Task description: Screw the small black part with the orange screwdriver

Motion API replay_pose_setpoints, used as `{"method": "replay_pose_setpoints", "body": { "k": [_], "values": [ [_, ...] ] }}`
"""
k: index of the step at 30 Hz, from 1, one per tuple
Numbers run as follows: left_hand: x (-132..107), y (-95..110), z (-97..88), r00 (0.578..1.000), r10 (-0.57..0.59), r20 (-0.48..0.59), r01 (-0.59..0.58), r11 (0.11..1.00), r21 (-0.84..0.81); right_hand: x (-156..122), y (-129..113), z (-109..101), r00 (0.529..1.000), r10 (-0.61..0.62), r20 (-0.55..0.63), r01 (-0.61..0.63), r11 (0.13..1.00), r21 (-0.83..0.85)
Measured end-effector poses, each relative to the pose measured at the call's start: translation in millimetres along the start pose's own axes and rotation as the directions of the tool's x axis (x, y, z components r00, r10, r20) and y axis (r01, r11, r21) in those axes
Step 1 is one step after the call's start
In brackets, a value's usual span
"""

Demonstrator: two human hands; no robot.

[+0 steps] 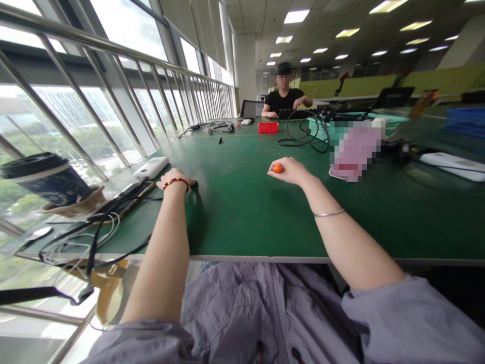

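Note:
My left hand rests low over the table's left part, fingers curled, a beaded bracelet at the wrist. A small black thing sticks out beside its thumb; the rest of that thing is hidden. Close by lie a white power bank and a dark phone-like slab. Out over the middle of the green table, my right hand is closed around a small orange thing, of which only a rounded end shows. I cannot tell its kind.
A paper cup in a carrier and tangled cables crowd the left edge by the railing. Farther off are a red box, black cables, a teal basket and a pink phone-shaped item. A person sits across.

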State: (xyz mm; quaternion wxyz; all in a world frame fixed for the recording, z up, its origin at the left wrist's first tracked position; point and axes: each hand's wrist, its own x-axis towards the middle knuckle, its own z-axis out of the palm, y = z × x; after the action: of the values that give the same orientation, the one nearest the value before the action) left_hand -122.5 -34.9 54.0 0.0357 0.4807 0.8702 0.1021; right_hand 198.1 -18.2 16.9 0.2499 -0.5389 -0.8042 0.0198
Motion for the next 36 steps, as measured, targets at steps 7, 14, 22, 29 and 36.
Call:
{"method": "replay_pose_setpoints", "body": {
  "k": [7, 14, 22, 29, 36],
  "values": [
    [0.7, 0.5, 0.0, 1.000, -0.015, 0.026, 0.015, 1.000, 0.006, -0.2, 0.0, 0.0, 1.000, -0.002, 0.008, 0.002, 1.000, 0.001],
    [2.8, 0.5, 3.2, 1.000, -0.001, 0.015, 0.001, 1.000, 0.007, -0.1, 0.7, 0.9, 1.000, -0.004, 0.003, 0.004, 1.000, 0.016],
    [0.2, 5.8, 5.9, 0.999, 0.041, 0.021, -0.040, 0.999, -0.028, -3.0, -4.5, -2.3, 0.995, 0.062, -0.073, -0.061, 0.998, 0.024],
    [-35.4, 72.6, 61.5, 0.599, 0.801, 0.009, -0.755, 0.568, -0.329, 1.1, -12.6, -8.6, 0.942, 0.234, -0.241, -0.216, 0.971, 0.102],
    [-84.7, 109.2, 80.1, 0.281, 0.952, -0.119, -0.953, 0.262, -0.150, 5.0, -18.8, -11.5, 0.838, 0.300, -0.455, -0.195, 0.945, 0.263]
  ]
}}
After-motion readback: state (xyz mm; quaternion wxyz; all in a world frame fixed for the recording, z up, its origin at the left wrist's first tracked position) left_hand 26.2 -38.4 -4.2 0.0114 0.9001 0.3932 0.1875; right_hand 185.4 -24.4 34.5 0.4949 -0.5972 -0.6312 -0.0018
